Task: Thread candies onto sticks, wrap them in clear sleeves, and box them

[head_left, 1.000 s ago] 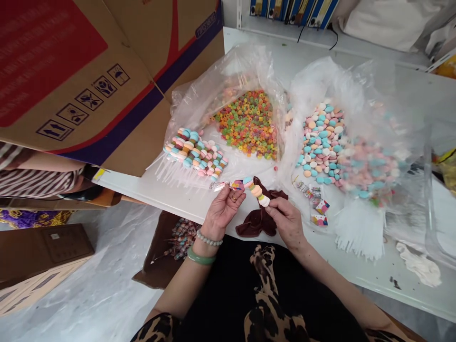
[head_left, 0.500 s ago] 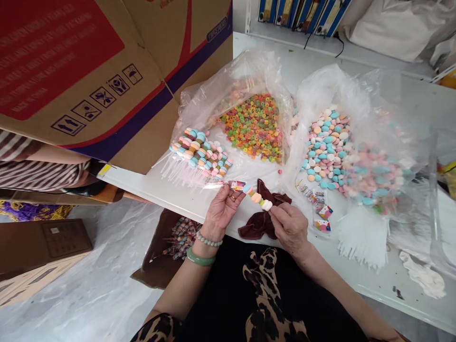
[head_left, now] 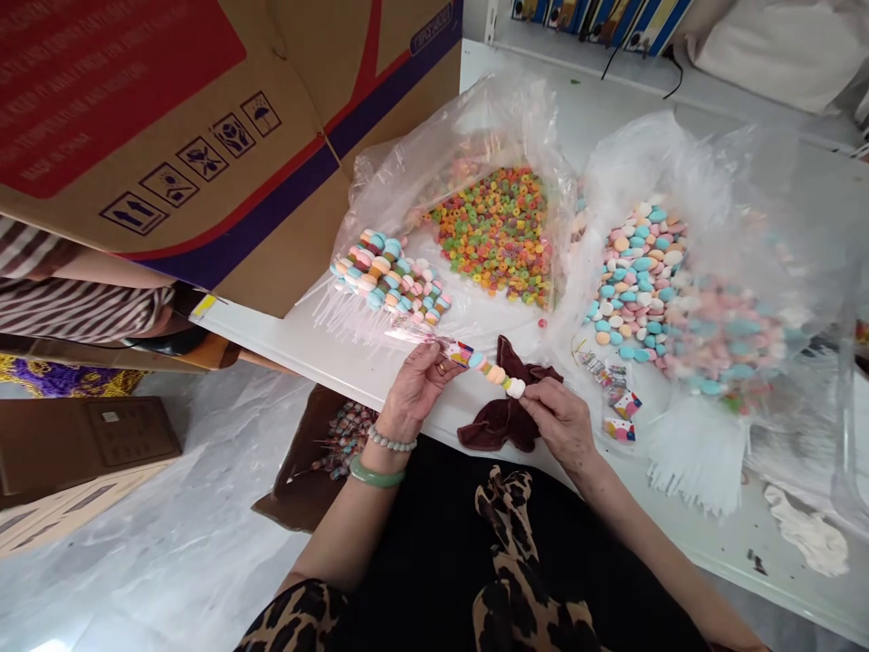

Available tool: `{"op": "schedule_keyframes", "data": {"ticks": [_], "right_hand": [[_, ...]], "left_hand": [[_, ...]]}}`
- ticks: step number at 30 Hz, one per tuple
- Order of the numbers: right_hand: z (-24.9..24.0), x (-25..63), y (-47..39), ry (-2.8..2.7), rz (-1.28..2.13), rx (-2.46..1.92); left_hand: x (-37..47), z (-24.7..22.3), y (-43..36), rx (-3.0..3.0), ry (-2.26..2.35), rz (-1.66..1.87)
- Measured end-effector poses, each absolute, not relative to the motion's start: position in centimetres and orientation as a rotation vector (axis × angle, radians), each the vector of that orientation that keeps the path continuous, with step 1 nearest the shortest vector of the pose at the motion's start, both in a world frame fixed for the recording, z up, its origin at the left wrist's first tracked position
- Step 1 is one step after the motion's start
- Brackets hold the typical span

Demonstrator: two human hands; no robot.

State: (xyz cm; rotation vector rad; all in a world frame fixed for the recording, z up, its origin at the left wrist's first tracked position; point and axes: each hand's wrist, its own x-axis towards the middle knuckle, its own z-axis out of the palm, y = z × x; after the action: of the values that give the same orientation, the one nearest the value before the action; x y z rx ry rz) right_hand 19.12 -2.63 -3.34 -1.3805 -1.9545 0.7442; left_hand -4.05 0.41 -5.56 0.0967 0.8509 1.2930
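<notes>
in the head view we've got a row of candies above the counter. our left hand has its fingers pinched on the printed wrapper at one end, our right hand grips by the white end. brown cloth underneath, loose ring candies farther back.

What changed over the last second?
The left hand moved slightly left, away from the right hand; the wrapper and candies between them now line up straighter. Neither hand visibly let go. Cloth and candy rings stayed put.
</notes>
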Motion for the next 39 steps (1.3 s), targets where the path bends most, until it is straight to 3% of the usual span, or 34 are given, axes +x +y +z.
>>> {"op": "schedule_keyframes", "data": {"ticks": [9, 18, 27, 33, 39], "right_hand": [[-3.8, 18.9, -3.1, -2.064, 0.562, -1.361], [-3.1, 18.4, -2.7, -1.690, 1.079, -1.437], [-4.3, 18.6, -2.6, -1.260, 1.344, -1.591], [-3.5, 17.4, -1.6, -0.687, 1.711, -1.361], [-2.5, 13.8, -0.6, -0.669, 1.801, -1.265]], "left_hand": [[-2.9, -5.9, 0.8, -0.011, 0.942, 1.377], [-1.6, -6.7, 0.5, -0.015, 0.956, 1.418], [-1.4, -6.3, 0.3, 0.060, 0.943, 1.325], [-0.8, -6.1, 0.3, 0.087, 1.093, 1.327], [1.7, -5.1, -0.1, 0.101, 1.014, 1.371]]}}
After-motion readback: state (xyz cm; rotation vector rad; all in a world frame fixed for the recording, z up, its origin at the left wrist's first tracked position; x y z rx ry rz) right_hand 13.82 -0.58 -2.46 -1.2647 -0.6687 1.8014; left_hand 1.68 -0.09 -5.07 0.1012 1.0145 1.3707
